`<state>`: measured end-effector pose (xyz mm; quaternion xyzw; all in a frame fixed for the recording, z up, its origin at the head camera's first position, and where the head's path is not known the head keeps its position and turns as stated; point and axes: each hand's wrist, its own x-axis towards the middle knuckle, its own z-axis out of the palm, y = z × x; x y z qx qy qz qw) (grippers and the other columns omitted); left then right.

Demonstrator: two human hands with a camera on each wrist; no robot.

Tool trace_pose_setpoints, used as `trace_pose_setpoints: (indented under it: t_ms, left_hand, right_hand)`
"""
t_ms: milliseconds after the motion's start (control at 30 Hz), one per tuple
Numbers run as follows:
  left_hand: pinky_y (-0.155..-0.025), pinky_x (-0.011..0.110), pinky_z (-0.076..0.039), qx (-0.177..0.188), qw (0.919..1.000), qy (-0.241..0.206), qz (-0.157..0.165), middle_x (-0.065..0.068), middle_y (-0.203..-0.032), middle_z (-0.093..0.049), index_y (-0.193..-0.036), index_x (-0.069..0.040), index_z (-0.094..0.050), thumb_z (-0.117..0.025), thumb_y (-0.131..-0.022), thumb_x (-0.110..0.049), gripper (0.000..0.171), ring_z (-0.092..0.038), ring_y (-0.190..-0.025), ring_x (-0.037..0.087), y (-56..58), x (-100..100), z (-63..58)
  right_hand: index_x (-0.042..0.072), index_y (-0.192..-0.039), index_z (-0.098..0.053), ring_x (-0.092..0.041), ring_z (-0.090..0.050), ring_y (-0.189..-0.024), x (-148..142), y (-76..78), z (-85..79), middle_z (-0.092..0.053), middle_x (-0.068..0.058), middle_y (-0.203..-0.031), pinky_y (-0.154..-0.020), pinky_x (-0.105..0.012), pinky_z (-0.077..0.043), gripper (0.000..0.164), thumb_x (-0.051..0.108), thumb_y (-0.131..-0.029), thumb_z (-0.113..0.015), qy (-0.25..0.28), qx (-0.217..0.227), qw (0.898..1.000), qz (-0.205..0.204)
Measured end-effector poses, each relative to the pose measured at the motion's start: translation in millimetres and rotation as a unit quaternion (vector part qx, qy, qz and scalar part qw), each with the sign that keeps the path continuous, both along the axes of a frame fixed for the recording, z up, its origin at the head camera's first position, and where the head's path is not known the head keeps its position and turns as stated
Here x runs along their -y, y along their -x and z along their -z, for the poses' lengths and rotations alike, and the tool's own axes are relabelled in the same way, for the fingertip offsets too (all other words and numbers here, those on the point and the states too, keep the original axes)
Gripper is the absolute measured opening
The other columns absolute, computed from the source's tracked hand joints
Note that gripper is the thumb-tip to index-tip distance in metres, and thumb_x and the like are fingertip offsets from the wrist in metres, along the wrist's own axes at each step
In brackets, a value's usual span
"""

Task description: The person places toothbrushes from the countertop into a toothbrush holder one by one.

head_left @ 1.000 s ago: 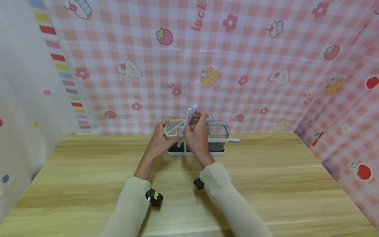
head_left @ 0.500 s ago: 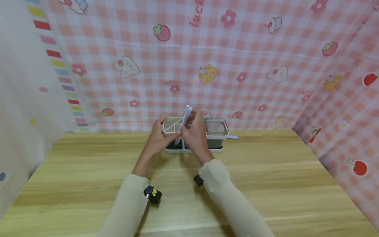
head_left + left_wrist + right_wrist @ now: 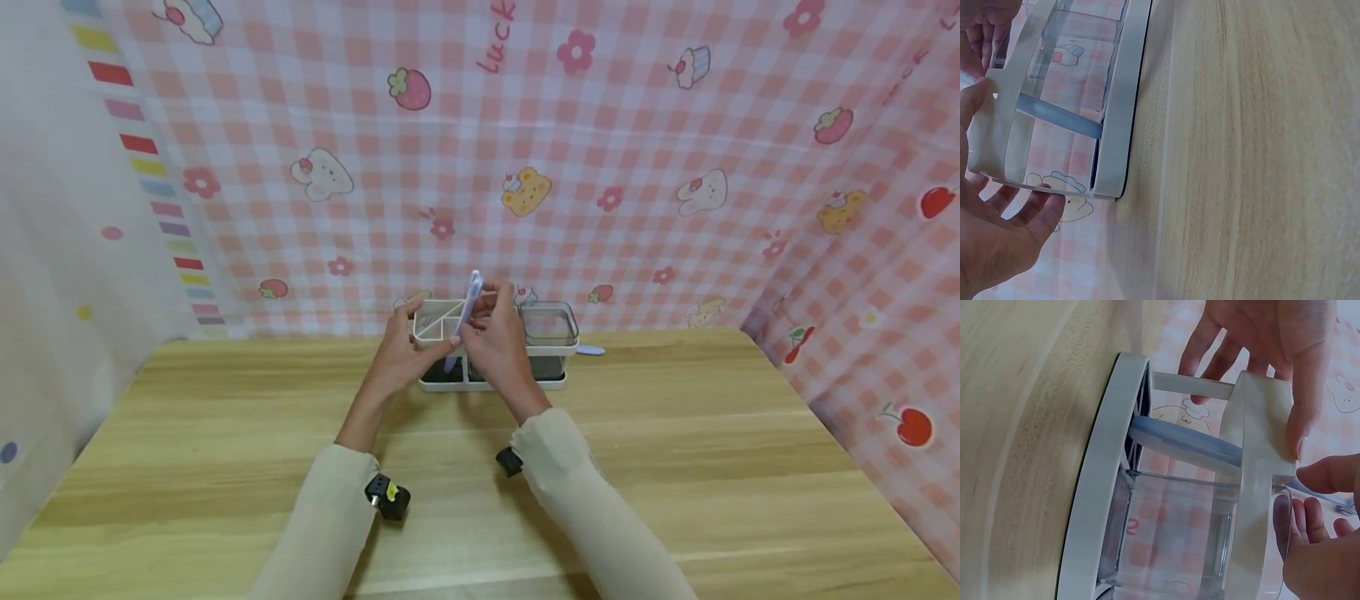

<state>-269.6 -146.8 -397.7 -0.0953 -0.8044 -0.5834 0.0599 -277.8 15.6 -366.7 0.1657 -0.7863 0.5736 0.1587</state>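
In the head view a white two-tier toothbrush holder (image 3: 555, 351) stands at the table's back. My left hand (image 3: 401, 354) grips its left end, thumb at the front of the upper rack and fingers behind, as the left wrist view shows. My right hand (image 3: 497, 337) pinches a slim lavender toothbrush (image 3: 471, 307) that stands tilted in the rack. Its thick lower end (image 3: 1185, 440) passes through the rack down to the dark base tray in the right wrist view. The toothbrush's head is too small to make out. A clear cup (image 3: 1172, 531) sits in the holder beside it.
Behind the holder's right end, another lavender handle (image 3: 591, 350) pokes out on the wooden table (image 3: 660, 467). A pink checked cloth (image 3: 622, 242) hangs just behind the table. The rack's left part has thin dividers (image 3: 442, 321).
The toothbrush has become more upright, its top shifting left with my right fingers. My left hand keeps its grip on the holder. The head view has shifted slightly.
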Motion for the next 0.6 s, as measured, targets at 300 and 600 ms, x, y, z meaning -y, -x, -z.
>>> trace_pose_setpoints:
  t_ms: [300, 600]
  left_hand:
    - [-0.098, 0.051, -0.045, -0.001, 0.9997, -0.023, 0.009, 0.025, -0.154, -0.028, -0.159, -0.004, -0.022, -0.076, -0.091, -0.022, 0.089, -0.046, -0.126, 0.044, -2.2, -1.4, -2.1]
    - [-0.099, 0.052, -0.044, 0.005, 0.9998, -0.016, 0.013, 0.034, -0.15, -0.028, -0.156, 0.006, -0.022, -0.072, -0.091, -0.012, 0.084, -0.047, -0.124, 0.046, -27.5, -6.1, -35.0]
  right_hand:
    - [-0.005, -0.135, -0.044, -0.035, -0.06, -0.112, -15.0, -3.4, -1.8, -0.059, -0.021, -0.118, -0.098, -0.041, -0.05, 0.054, -0.009, -0.086, -0.068, -0.03, -0.035, 0.999, -0.001]
    - [-0.004, -0.138, -0.052, -0.035, -0.055, -0.12, -42.2, -7.6, -11.1, -0.057, -0.022, -0.13, -0.1, -0.049, -0.046, 0.051, 0.004, -0.092, -0.072, -0.144, -0.144, 0.979, 0.019]
